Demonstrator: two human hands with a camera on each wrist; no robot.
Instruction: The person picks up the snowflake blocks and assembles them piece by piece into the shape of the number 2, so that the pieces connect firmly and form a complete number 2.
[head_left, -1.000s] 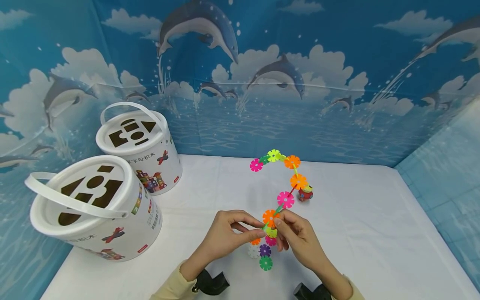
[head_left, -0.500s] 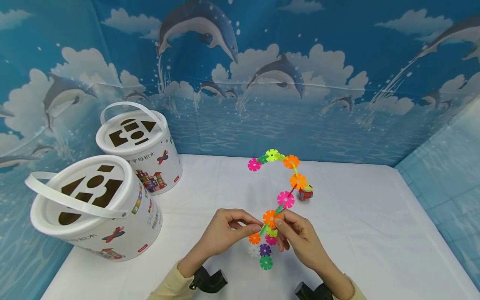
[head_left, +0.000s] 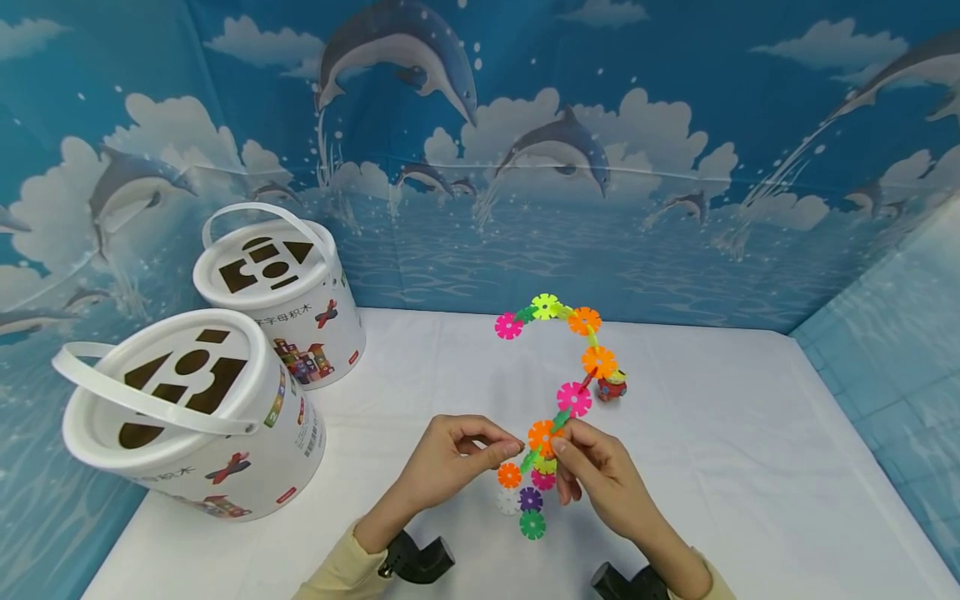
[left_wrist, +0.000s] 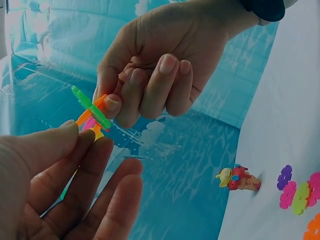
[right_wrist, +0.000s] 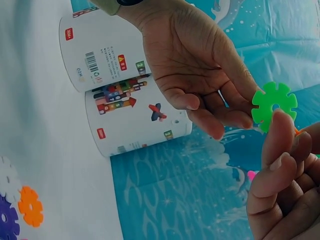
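A curved chain of slotted plastic flower discs hangs from my right hand (head_left: 600, 471), whose thumb and fingers pinch the orange disc (head_left: 542, 438) near its lower end. A green disc (right_wrist: 275, 106) is joined to that orange disc at the near end, seen nearly edge-on in the left wrist view. My left hand (head_left: 459, 465) is just left of this end, thumb and forefinger tips close together beside the discs. Its other fingers are loosely bent in the left wrist view. Beyond, the chain runs through a pink disc (head_left: 573, 400) and more orange ones to a pink disc (head_left: 508, 326).
Loose discs lie on the white table below the hands, among them orange (head_left: 509, 476), purple (head_left: 531, 499) and green (head_left: 532, 525). A small red and yellow figurine (head_left: 612, 386) stands behind the chain. Two white lidded buckets (head_left: 225, 479) stand at the left.
My left fingertips have let go of the green disc and drawn slightly left and up from it. The right hand keeps its pinch; the chain's far end has shifted a little.
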